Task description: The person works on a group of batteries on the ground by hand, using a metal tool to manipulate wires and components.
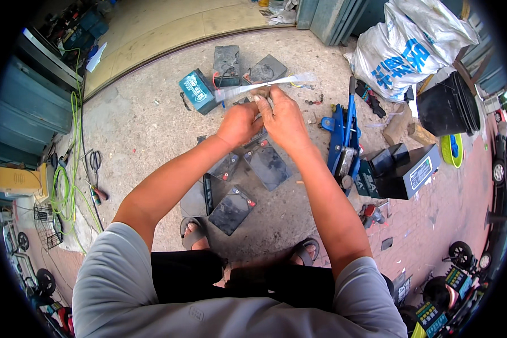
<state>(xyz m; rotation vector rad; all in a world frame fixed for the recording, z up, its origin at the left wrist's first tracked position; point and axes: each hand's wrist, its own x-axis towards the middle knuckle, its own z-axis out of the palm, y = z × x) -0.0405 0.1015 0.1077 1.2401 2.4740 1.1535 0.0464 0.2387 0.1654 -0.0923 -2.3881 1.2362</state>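
Note:
Both my hands meet over the concrete floor, in front of my body. My right hand point(286, 119) is closed around the middle of a bundle of white cable ties point(236, 90), which flares out on both sides of it. My left hand point(240, 123) is closed just beside my right thumb; its fingertips are partly hidden, and I cannot make out what they grip. Under and below the hands lie several dark, dusty batteries point(231, 210) with red terminals. Beyond the bundle are a teal battery point(197, 92), a dark battery point(226, 61) standing behind it and another point(269, 69) lying tilted.
A blue floor jack point(339, 138) stands right of my forearm, beside an opened dark battery carton point(408, 172). Farther right are a black bucket point(449, 107) and white woven sacks point(400, 53). Scissors point(95, 161) and a green cable point(65, 191) lie on the left.

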